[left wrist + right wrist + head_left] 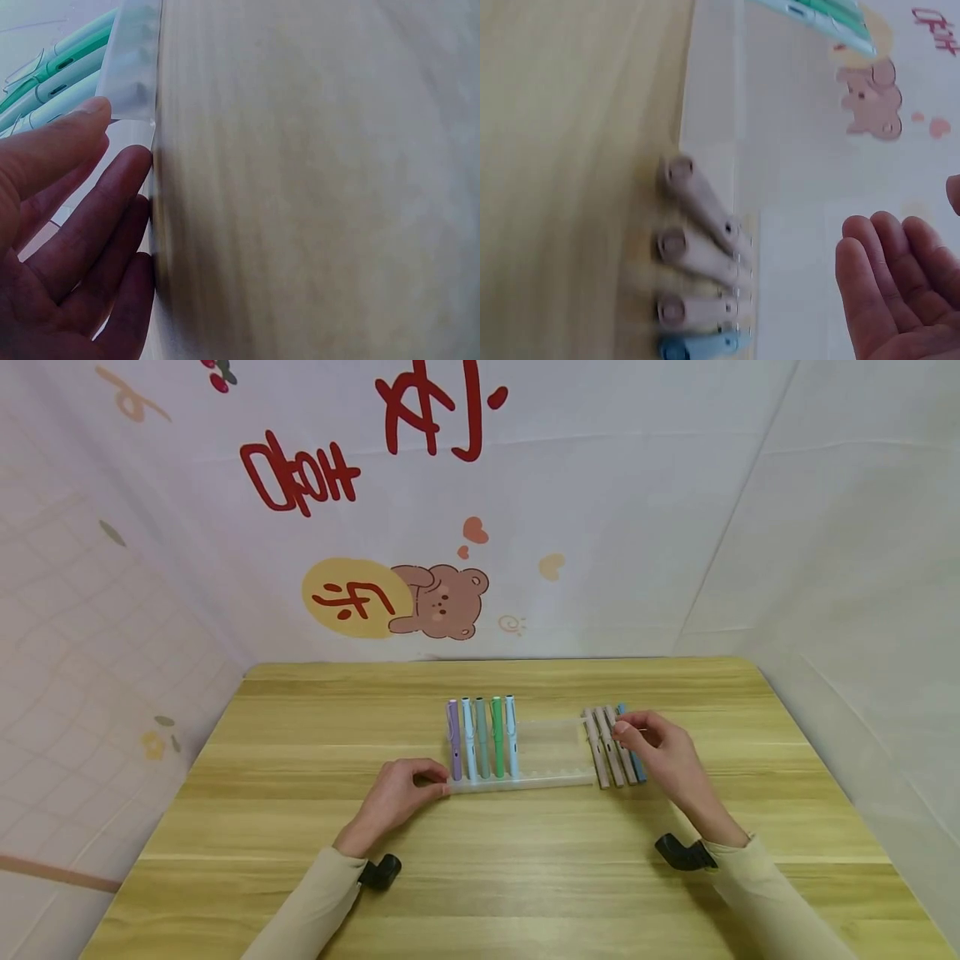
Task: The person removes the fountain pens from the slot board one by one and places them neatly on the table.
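**Two hands at a clear pen rack on a wooden table**

A clear rack sits mid-table, its long side running roughly parallel to the back edge. From its left end toward the middle, five pens are set side by side: purple, pale blue, gray-green, bright green and another pale blue. The right part of the rack is bare.

The left hand pinches the rack's left end between thumb and index finger, the other fingers loosely bent. Just beside the rack's right end, three taupe pens and one blue pen, the farthest right, lie in a row on the table. The right hand is over the blue pen's upper end, fingers gently curved and apart from the thumb, holding nothing; contact is unclear.

On the white backdrop, a cartoon bear hugs a yellow circle bearing a sideways red character, apparently 乐. Larger red characters above are hard to read. The pens show no legible brand.
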Demonstrator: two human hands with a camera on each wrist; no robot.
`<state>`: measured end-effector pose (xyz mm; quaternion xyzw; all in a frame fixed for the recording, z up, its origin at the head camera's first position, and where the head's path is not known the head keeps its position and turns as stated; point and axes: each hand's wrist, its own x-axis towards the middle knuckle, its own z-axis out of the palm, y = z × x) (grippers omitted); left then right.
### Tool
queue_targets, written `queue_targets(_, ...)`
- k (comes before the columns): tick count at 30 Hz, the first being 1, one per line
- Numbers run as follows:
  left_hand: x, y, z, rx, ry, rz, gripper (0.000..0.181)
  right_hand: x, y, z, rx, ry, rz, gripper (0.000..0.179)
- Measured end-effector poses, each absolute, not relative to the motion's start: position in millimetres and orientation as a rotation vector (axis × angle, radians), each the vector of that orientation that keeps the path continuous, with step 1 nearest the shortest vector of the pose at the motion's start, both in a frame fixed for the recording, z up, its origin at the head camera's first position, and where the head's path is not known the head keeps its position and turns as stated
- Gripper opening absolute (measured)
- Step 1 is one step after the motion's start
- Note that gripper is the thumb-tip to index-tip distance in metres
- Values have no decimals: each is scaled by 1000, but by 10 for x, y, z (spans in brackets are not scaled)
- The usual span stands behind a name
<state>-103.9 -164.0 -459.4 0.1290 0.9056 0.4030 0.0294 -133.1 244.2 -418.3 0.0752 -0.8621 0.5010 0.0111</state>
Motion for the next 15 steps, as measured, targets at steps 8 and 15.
queue_targets(8, -1031, -1639, -4565, 405, 2795, 1247, 9, -1225, 2212, -4198, 375, -2643, 1605, 33)
queue_targets(15, -1027, -1636, -4555, 392, 2792, 1243, 10, -1172, 2030, -4200, 450, -2652, 1600, 32)
